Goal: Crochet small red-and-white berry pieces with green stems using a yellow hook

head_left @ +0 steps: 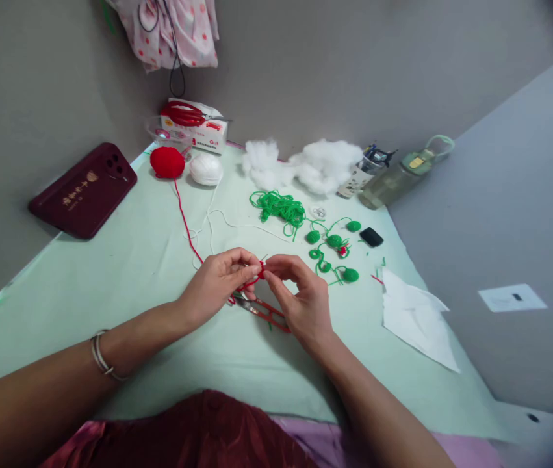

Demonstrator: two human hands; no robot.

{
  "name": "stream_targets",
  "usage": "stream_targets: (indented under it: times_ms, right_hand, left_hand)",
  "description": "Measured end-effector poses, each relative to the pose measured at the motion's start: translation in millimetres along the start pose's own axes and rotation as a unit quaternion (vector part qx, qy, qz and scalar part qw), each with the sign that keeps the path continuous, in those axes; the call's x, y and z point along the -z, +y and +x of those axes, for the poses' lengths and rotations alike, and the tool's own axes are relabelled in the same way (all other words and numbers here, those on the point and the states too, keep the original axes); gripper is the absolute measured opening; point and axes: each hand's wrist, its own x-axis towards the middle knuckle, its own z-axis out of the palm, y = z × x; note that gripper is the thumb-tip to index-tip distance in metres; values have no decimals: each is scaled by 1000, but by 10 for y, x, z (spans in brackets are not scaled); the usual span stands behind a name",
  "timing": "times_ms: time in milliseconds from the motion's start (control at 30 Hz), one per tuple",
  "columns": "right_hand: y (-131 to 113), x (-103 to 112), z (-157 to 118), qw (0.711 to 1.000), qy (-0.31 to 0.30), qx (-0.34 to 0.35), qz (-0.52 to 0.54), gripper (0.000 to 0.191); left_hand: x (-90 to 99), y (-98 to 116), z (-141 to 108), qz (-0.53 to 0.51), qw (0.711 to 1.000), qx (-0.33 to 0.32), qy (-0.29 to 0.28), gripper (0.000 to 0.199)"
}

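Observation:
My left hand and my right hand meet above the middle of the table. Between their pinched fingertips is a small red yarn piece, mostly covered by the fingers. A thin pointed tip shows just above it; I cannot tell whether it is a hook or a yarn end. Red yarn runs from a red yarn ball at the back left down to my left hand. Beneath the hands lie orange-handled scissors, partly hidden by my right hand.
Right of the hands lie small green crocheted balls, green yarn, a black case and white paper. Behind stand white stuffing, a bottle, a white yarn ball and a tissue pack. A phone leans left.

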Motion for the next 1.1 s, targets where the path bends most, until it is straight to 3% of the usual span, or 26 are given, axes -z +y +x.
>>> stream_targets:
  times_ms: [367,667,967,1100]
  right_hand:
    - [-2,-9,30,999,21,-24,38,5]
    - [5,-9,19,997,-9,-70,43,6]
    - [-34,-5,29,988,-11,-128,80,7]
    - [-47,9,48,973,-30,-194,123,11]
  left_hand:
    - [-18,-32,-6,-26,999,-20,-14,17]
    - [-2,-8,-23,39,998,-48,20,17]
    - [0,-82,-18,33,996,-83,25,16]
    - [-10,-94,-7,54,991,-121,28,13]
